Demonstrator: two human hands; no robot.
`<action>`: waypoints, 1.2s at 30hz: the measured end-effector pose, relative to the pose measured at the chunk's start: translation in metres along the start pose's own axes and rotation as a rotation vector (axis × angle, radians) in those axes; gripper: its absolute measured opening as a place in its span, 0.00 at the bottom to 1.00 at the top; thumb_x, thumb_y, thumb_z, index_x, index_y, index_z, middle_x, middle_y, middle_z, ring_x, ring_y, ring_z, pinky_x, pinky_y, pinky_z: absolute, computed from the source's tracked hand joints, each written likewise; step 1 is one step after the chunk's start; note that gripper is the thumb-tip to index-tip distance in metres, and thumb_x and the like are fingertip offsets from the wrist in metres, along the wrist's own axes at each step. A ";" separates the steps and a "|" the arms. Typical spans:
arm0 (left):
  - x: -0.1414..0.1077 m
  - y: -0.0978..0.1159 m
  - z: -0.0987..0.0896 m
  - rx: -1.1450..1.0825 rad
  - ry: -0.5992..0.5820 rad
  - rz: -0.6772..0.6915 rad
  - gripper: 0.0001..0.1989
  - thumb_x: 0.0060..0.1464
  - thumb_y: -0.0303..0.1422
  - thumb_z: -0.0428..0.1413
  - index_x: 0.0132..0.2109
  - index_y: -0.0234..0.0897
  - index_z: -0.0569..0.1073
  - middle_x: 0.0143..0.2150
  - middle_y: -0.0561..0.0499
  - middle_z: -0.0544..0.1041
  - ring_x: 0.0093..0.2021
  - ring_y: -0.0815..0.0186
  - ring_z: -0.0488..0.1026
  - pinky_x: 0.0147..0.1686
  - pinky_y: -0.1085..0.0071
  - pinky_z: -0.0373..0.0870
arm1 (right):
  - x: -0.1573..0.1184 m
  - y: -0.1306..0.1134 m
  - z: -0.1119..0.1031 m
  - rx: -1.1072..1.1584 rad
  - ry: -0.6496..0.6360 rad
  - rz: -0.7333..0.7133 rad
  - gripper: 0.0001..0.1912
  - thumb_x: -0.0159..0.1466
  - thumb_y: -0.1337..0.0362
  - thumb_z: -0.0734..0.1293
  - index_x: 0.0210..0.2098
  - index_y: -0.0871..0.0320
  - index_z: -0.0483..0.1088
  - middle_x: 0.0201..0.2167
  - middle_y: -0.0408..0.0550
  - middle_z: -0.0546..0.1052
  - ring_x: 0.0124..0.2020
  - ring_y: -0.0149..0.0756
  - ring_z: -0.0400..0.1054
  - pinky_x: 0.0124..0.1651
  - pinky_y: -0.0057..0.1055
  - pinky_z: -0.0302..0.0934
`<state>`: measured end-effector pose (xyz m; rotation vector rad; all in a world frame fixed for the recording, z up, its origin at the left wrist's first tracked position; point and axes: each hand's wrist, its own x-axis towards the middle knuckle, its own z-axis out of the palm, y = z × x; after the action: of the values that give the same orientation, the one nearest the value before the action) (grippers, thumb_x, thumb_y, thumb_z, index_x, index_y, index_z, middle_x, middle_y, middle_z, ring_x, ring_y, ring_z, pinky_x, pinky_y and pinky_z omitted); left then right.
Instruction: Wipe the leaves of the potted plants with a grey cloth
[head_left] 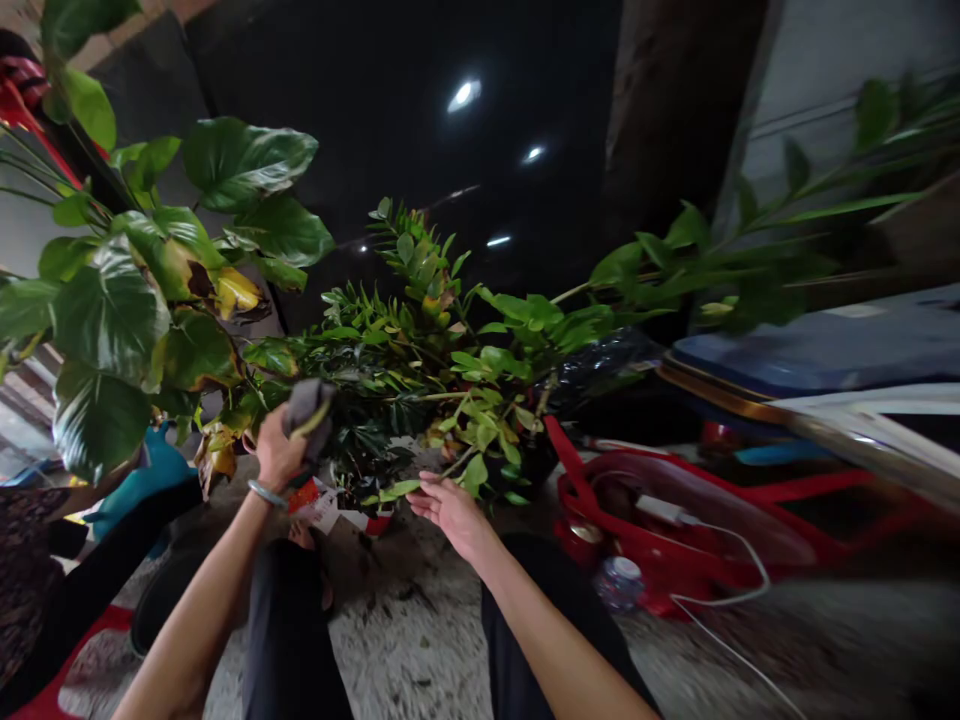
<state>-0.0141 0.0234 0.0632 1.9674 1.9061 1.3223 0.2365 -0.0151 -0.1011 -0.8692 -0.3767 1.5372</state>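
My left hand (279,450) is raised and grips a grey cloth (309,417) against the lower leaves of a leafy ZZ plant (420,350). A pale bangle circles that wrist. My right hand (450,512) is held palm up with its fingers apart, its fingertips at a small green leaf (403,488) low on the same plant. To the left hang the large glossy leaves of a pothos-like plant (112,310), some yellowing and browned. A small red pot (379,524) shows under the foliage, but the plant's base is mostly hidden.
My dark-trousered legs (289,625) lie below my hands on a speckled concrete floor (420,640). At the right are a red bag (675,520) with a white cable (720,598) and a small bottle (619,584). A person's black sleeve (97,540) and patterned clothing (22,580) are at the left.
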 end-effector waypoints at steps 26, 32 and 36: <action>0.044 0.101 0.044 -0.053 0.090 0.480 0.28 0.52 0.30 0.59 0.61 0.36 0.72 0.60 0.41 0.76 0.59 0.51 0.70 0.61 0.55 0.67 | -0.001 -0.010 -0.008 -0.019 -0.020 0.071 0.13 0.51 0.69 0.74 0.36 0.57 0.72 0.25 0.46 0.82 0.29 0.41 0.80 0.37 0.35 0.72; 0.008 0.064 0.066 0.164 -0.444 0.526 0.27 0.44 0.25 0.57 0.54 0.40 0.77 0.52 0.46 0.81 0.52 0.53 0.74 0.55 0.58 0.70 | 0.002 -0.008 -0.006 -0.047 0.030 0.086 0.10 0.52 0.71 0.72 0.33 0.56 0.71 0.23 0.45 0.80 0.25 0.39 0.79 0.32 0.32 0.71; -0.006 0.065 0.044 0.099 -0.506 0.568 0.25 0.44 0.25 0.56 0.52 0.42 0.79 0.50 0.47 0.82 0.50 0.55 0.76 0.53 0.60 0.71 | 0.007 -0.007 -0.013 -0.111 0.050 0.114 0.10 0.52 0.71 0.73 0.31 0.56 0.71 0.21 0.44 0.79 0.23 0.37 0.77 0.29 0.30 0.70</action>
<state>0.0640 0.0258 0.0725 2.6875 1.2499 0.6908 0.2508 -0.0106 -0.1073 -1.0294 -0.3845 1.6080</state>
